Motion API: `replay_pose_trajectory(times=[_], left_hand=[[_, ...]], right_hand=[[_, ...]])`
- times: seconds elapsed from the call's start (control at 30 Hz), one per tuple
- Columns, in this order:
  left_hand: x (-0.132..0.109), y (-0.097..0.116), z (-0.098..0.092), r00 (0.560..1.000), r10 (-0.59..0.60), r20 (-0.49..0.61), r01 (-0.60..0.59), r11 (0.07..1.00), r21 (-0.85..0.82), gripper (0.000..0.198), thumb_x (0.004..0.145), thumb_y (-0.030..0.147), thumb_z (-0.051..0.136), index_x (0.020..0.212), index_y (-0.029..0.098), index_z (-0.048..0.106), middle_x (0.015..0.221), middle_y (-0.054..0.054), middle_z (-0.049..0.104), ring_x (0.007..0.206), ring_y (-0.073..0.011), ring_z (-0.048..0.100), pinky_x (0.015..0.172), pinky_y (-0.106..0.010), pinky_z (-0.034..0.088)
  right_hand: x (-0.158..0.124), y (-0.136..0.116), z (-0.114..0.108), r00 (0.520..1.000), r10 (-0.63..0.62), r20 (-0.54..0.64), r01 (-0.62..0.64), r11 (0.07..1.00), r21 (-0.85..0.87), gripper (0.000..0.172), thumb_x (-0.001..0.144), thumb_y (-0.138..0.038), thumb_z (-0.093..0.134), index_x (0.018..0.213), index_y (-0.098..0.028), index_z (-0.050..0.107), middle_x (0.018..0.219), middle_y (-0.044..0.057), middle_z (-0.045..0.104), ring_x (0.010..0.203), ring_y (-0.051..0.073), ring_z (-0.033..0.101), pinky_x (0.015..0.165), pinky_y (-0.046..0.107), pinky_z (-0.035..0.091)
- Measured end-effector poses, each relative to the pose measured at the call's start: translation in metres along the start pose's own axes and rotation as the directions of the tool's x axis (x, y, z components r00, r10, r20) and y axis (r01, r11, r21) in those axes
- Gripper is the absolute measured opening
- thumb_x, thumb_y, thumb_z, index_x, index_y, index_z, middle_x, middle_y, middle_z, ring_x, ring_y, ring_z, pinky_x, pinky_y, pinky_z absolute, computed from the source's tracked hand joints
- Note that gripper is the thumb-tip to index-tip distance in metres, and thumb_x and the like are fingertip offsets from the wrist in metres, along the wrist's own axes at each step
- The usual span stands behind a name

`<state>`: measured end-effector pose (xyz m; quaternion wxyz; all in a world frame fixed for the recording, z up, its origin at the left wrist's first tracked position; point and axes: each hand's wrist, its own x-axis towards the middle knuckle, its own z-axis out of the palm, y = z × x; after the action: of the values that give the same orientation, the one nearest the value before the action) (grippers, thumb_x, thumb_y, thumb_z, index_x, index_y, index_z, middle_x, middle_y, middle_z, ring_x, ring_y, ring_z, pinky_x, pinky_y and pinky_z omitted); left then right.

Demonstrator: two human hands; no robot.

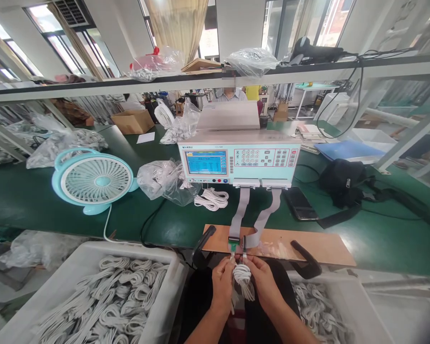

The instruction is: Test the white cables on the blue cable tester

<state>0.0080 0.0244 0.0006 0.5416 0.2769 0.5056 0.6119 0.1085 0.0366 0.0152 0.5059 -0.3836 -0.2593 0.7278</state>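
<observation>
A coiled white cable hangs between my two hands at the bench's front edge. My left hand pinches one of its plugs at a small green circuit board, which ends a grey ribbon cable. Fingers of my right hand are closed on the other plug, by the end of a second ribbon cable. Whether either plug is fully seated I cannot tell. Both ribbons run up to a tester with a lit blue screen.
A white bin full of coiled cables is at left; another bin sits at right. On the green bench are a fan, bagged cables, a loose cable bundle, a phone and a black bag. A person sits beyond.
</observation>
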Motion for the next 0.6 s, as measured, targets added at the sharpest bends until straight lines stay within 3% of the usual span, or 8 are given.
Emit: replay_pose_trajectory(times=[0.17, 0.33, 0.47, 0.6], left_hand=[[0.001, -0.004, -0.004, 1.000, -0.032, 0.002, 0.031, 0.998, 0.061, 0.034, 0.071, 0.043, 0.062, 0.057, 0.013, 0.056, 0.050, 0.004, 0.048, 0.048, -0.0089, 0.041, 0.049, -0.021, 0.034], [0.008, -0.005, -0.009, 0.999, -0.043, 0.021, 0.041, 0.993, 0.106, 0.036, 0.069, 0.045, 0.062, 0.055, 0.013, 0.052, 0.051, 0.004, 0.044, 0.050, -0.0088, 0.039, 0.050, -0.020, 0.032], [0.013, 0.000, -0.007, 0.998, 0.017, 0.067, -0.026, 0.991, 0.133, 0.040, 0.065, 0.050, 0.062, 0.052, 0.014, 0.053, 0.051, 0.003, 0.045, 0.053, -0.0111, 0.041, 0.053, -0.022, 0.035], [0.016, -0.005, -0.004, 0.995, 0.008, -0.102, 0.013, 0.979, 0.204, 0.042, 0.060, 0.056, 0.062, 0.051, 0.016, 0.056, 0.053, 0.000, 0.051, 0.060, -0.0164, 0.049, 0.060, -0.026, 0.039]], right_hand=[[0.001, 0.001, -0.002, 1.000, 0.015, -0.012, -0.015, 0.999, -0.033, 0.027, 0.068, -0.037, 0.069, 0.084, -0.016, 0.070, 0.075, 0.006, 0.069, 0.070, 0.020, 0.061, 0.069, 0.030, 0.045], [-0.001, -0.001, 0.002, 0.998, 0.003, -0.062, -0.008, 0.996, -0.085, 0.028, 0.065, -0.038, 0.070, 0.080, -0.015, 0.070, 0.069, 0.004, 0.068, 0.069, 0.019, 0.060, 0.064, 0.025, 0.044], [0.000, -0.004, 0.005, 0.996, -0.010, -0.094, 0.000, 0.994, -0.109, 0.031, 0.057, -0.041, 0.075, 0.072, -0.014, 0.071, 0.064, 0.004, 0.068, 0.068, 0.020, 0.061, 0.064, 0.025, 0.045], [0.008, -0.002, 0.003, 0.999, -0.006, -0.035, 0.003, 0.995, -0.103, 0.034, 0.046, -0.042, 0.080, 0.064, -0.014, 0.071, 0.058, 0.004, 0.067, 0.062, 0.021, 0.061, 0.063, 0.027, 0.047]])
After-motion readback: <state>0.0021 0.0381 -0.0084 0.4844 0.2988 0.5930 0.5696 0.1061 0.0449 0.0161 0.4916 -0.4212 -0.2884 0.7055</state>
